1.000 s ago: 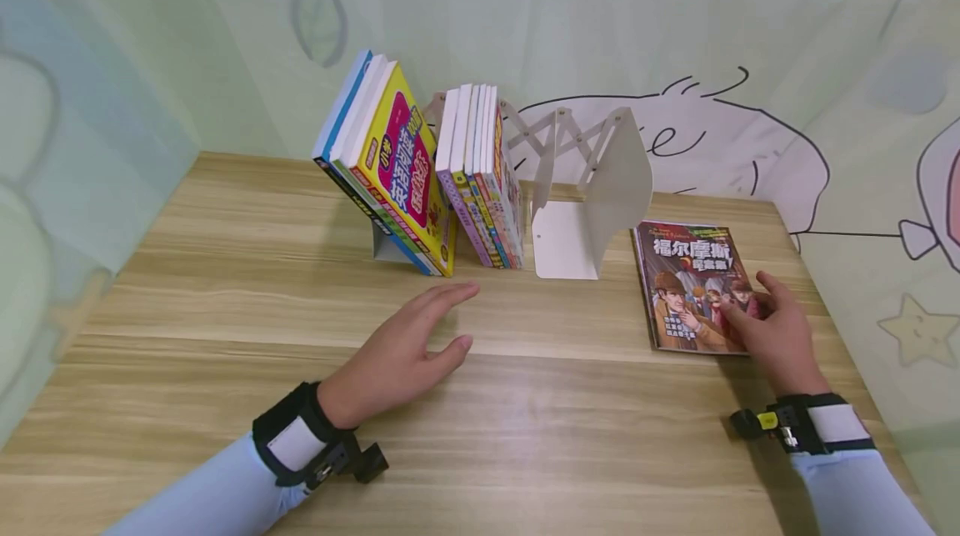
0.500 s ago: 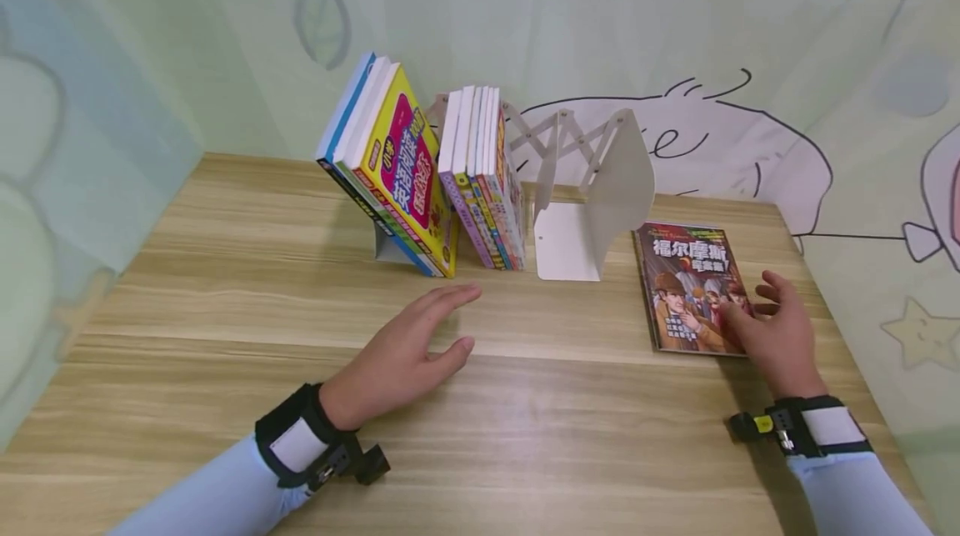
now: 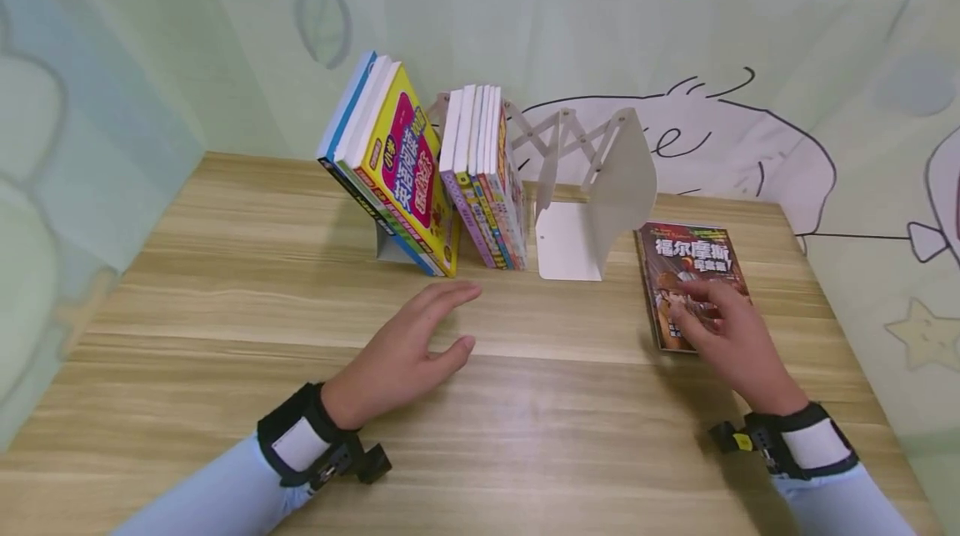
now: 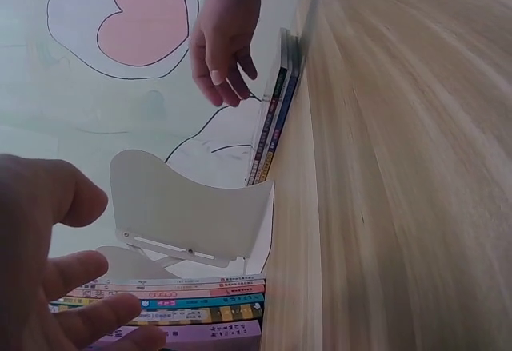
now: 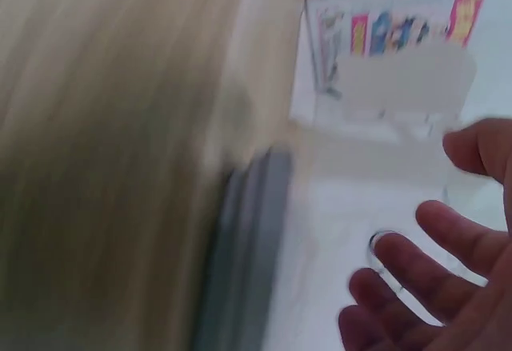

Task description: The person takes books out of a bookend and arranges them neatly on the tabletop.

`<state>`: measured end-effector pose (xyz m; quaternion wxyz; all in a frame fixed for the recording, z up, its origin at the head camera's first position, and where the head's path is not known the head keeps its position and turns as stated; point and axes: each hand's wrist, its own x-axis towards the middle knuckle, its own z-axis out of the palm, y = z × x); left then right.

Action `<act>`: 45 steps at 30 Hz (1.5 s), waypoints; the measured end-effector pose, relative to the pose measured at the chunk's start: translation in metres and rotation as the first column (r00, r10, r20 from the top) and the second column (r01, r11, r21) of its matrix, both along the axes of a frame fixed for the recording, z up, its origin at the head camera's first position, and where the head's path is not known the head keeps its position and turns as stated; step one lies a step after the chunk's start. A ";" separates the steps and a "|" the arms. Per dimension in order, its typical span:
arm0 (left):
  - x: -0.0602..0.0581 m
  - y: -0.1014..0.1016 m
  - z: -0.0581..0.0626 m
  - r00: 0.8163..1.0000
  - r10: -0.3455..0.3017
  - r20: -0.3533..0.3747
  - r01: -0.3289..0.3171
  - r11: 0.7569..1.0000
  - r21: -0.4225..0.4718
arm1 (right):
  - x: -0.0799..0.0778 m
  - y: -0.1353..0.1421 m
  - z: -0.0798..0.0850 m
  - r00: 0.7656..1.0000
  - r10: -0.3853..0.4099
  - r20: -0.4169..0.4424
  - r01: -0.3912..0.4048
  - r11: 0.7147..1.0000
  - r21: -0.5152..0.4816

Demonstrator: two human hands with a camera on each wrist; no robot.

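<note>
My right hand [image 3: 742,348] hovers with loosely bent fingers over a dark paperback [image 3: 693,252] with a detective on its cover. In the left wrist view that paperback lies flat on top of another thin book [image 4: 282,115], and the hand is clear above them. The right wrist view shows their blurred edges [image 5: 248,239] and the hand's spread fingers, holding nothing. My left hand [image 3: 397,361] is held out, thumb apart, in front of the upright thin books [image 3: 480,186]. Nothing is in its grasp.
A white expandable bookend rack [image 3: 622,169] stands by the back wall, its right compartment without books. Larger books, with a yellow one [image 3: 405,169] outermost, lean in its left part. The wooden tabletop [image 3: 540,428] spreads in front, and a printed wall [image 3: 892,286] rises on the right.
My right hand has left the right edge of the paperback and moved left and up over its cover. The left hand and the books have stayed put.
</note>
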<state>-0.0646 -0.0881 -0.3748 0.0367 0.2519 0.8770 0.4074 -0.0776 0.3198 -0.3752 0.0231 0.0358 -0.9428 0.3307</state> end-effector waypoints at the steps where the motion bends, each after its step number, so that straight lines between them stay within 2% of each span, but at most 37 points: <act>1: 0.000 0.000 -0.001 1.000 -0.001 -0.003 0.001 1.000 0.001 | 0.001 -0.005 0.002 0.999 0.043 0.012 -0.043 0.999 0.015; 8: 0.001 0.001 -0.003 1.000 0.002 0.000 -0.002 1.000 -0.007 | 0.011 -0.041 0.015 0.972 0.224 0.067 -0.229 0.971 0.070; 14: 0.003 0.003 -0.003 1.000 0.000 0.020 0.000 1.000 -0.005 | 0.022 -0.068 0.018 0.919 0.394 0.024 -0.394 0.916 0.075; 17: 0.004 0.004 -0.003 1.000 -0.006 0.022 0.006 1.000 -0.003 | 0.028 -0.080 0.018 0.896 0.443 0.014 -0.443 0.894 0.063; 21: 0.004 0.005 -0.003 1.000 -0.014 0.011 0.014 1.000 0.001 | 0.032 -0.089 0.016 0.882 0.470 -0.015 -0.469 0.882 0.057; 28: 0.004 0.006 -0.003 0.999 -0.024 -0.024 0.023 1.000 -0.008 | 0.032 -0.090 0.013 0.882 0.470 -0.029 -0.467 0.882 0.060; 33: -0.003 0.005 0.008 0.995 -0.003 -0.100 -0.005 0.997 -0.082 | 0.032 -0.088 0.010 0.883 0.468 -0.029 -0.465 0.883 0.064; 39: -0.018 0.006 0.027 0.970 0.001 -0.244 -0.029 0.994 -0.110 | 0.032 -0.084 0.006 0.886 0.463 -0.020 -0.461 0.885 0.069; 45: -0.033 0.016 0.042 0.928 -0.010 -0.372 -0.022 0.996 -0.084 | 0.032 -0.081 0.003 0.890 0.456 0.009 -0.456 0.888 0.059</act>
